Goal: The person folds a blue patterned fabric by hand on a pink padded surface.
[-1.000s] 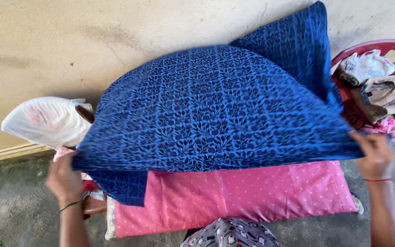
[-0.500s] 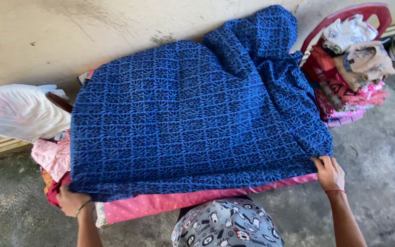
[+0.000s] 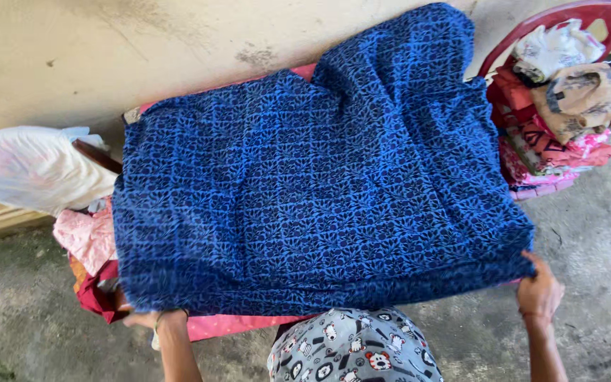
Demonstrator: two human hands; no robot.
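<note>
A large blue patterned cloth (image 3: pixel 319 184) lies spread over a pink dotted cushion (image 3: pixel 228 327), with only a strip of pink showing at the near edge. My left hand (image 3: pixel 151 318) grips the cloth's near left corner, mostly hidden under the fabric. My right hand (image 3: pixel 540 291) pinches the near right corner. The far right part of the cloth is rumpled against the wall.
A red plastic chair (image 3: pixel 567 18) stacked with folded clothes (image 3: pixel 567 106) stands at the right. A white plastic bag (image 3: pixel 33 168) and pink and red garments (image 3: pixel 86 240) lie at the left. A beige wall (image 3: pixel 107 49) is behind, concrete floor (image 3: pixel 602 233) around. My patterned grey clothing (image 3: pixel 351 350) shows below.
The cloth was billowing in the air and has come down flat over the pink cushion. Both hands drew its near corners down and toward me, covering almost all the pink.
</note>
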